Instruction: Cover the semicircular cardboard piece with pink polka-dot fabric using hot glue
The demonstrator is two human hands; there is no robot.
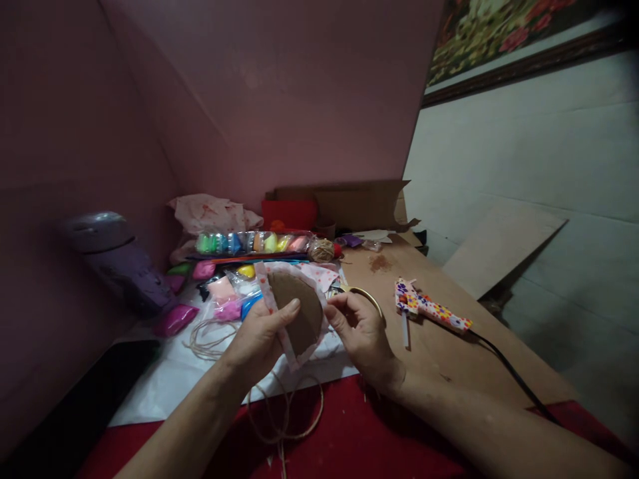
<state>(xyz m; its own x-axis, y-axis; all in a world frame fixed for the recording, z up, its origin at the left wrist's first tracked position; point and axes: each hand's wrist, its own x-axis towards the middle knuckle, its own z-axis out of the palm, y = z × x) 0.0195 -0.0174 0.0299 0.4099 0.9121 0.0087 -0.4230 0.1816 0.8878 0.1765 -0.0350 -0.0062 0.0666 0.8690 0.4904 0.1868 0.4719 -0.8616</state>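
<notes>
A half-round brown cardboard piece [298, 313] with spotted pink-white fabric folded round its edge is held up above the table. My left hand [264, 332] grips its left side, thumb flat on the cardboard. At the curved right edge, the thumb and fingers of my right hand [357, 332] pinch the fabric border. Scissors [367, 296] with a gold handle lie behind my right hand. Loops of twine [287, 436] hang or lie below the piece, over the red cloth [349, 429].
A flower-patterned glue gun [432, 311] with a black cord lies on the brown board [479, 362] at right. Colourful clay packets [254, 243], a twine ball [321, 250] and crumpled fabric [214, 214] stand behind. A purple tumbler [124, 266] is at left.
</notes>
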